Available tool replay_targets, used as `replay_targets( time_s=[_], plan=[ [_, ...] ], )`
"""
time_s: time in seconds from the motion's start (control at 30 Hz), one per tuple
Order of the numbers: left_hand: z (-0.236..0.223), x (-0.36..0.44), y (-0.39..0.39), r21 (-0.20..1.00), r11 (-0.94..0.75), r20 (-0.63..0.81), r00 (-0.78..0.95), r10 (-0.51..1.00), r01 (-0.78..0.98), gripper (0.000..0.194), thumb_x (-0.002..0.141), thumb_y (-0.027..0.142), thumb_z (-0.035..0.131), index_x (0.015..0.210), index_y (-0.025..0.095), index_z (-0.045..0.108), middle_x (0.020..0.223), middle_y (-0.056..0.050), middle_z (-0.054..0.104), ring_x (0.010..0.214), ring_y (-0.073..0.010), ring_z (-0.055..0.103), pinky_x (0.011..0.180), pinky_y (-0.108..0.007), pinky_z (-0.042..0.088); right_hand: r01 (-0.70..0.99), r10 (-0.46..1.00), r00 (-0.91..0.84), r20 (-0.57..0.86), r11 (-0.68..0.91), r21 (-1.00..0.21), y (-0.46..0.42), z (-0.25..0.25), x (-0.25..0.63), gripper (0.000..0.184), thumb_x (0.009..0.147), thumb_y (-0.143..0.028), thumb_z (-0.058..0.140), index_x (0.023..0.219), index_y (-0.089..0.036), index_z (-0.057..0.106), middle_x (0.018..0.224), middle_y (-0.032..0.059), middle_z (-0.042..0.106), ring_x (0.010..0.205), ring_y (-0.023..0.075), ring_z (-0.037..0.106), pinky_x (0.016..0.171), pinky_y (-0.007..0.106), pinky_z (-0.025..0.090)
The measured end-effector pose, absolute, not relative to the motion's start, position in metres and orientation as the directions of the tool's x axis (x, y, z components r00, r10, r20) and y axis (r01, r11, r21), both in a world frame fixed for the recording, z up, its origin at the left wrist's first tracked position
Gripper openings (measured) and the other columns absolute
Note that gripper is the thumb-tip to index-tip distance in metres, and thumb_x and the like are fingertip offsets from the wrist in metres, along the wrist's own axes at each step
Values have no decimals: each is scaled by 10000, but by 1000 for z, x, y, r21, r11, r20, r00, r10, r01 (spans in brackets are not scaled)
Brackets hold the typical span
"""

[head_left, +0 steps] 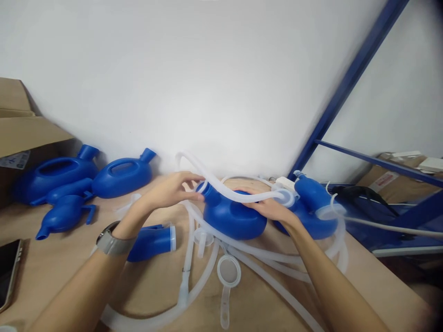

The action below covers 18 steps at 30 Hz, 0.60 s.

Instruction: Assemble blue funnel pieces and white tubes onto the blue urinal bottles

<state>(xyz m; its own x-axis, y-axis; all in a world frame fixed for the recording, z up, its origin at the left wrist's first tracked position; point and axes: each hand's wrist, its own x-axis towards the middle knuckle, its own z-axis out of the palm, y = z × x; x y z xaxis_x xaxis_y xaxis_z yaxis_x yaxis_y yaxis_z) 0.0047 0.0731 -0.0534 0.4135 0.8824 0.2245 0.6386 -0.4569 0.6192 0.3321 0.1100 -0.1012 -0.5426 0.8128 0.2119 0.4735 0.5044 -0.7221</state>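
A blue plastic jug-shaped container (230,219) lies on the wooden table (62,276) in the middle. My left hand (171,190), with a watch on its wrist, pinches the container's neck where a translucent white hose (228,191) enters it. My right hand (270,207) rests flat on the container's top with the fingers over the hose. The hose arcs over the container to a white ring fitting (286,197).
Several more blue containers (121,175) lie at the back left beside a cardboard box (20,133). Another blue container (311,207) sits at right. Loose white hoses and caps (228,272) sprawl across the table. A phone (8,272) lies at left. A blue shelf frame (346,78) stands at right.
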Motion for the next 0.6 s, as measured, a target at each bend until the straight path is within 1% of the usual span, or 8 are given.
replay_targets(
  time_s=[0.13,0.2,0.3,0.37,0.43,0.5,0.53,0.6],
  plan=[
    [-50,5,69,607,-476,208,451,868,637,551,819,607,756,1229,239,762,1204,-84,776,1014,-292,742,850,-366,612,463,808,-553,204,501,-731,107,-99,332,484,886,-595,636,1290,-342,717,1344,27,728,1405,323,556,1209,529,412],
    [-49,4,67,590,-486,219,452,865,644,575,811,601,768,1261,244,751,1210,-88,772,1019,-292,744,877,-372,612,461,806,-558,199,500,-733,108,-98,335,525,856,-636,664,1283,-336,720,1327,38,736,1388,336,569,1193,527,426],
    [-48,5,65,577,-499,236,452,860,647,535,847,585,736,1250,234,754,1193,-83,774,1005,-279,747,904,-372,610,452,794,-573,205,514,-729,111,-101,341,709,716,-808,700,1220,-311,747,1242,69,766,1305,379,618,1146,538,462],
    [-48,7,65,582,-511,240,467,851,633,509,879,558,709,1263,227,749,1213,-81,769,1017,-272,742,919,-371,606,468,828,-522,206,480,-742,113,-106,341,801,675,-937,596,1111,-291,780,1125,92,789,1185,398,669,1090,553,492],
    [-49,10,65,604,-515,249,470,847,608,535,887,546,700,1313,224,726,1279,-89,746,1064,-274,728,954,-380,598,496,877,-435,206,424,-758,114,-112,337,836,762,-976,402,1017,-281,789,1001,104,789,1054,386,700,1029,562,513],
    [-50,11,65,628,-510,259,461,849,587,577,879,555,703,1351,223,705,1334,-102,717,1107,-280,711,985,-395,588,497,903,-372,214,388,-776,114,-115,328,833,870,-919,250,943,-281,780,865,92,760,945,354,704,987,545,523],
    [-50,12,66,634,-509,260,460,849,582,588,875,558,704,1358,223,701,1346,-107,709,1119,-282,706,989,-399,587,485,909,-354,221,380,-788,114,-116,324,818,907,-884,213,877,-284,768,798,80,735,901,337,698,975,526,524],
    [-51,12,66,626,-515,262,463,846,586,590,871,560,703,1354,221,703,1351,-111,707,1129,-285,700,973,-401,591,457,919,-318,234,365,-811,114,-115,316,783,946,-837,209,683,-287,700,685,61,677,821,308,677,957,486,521]
  ],
)
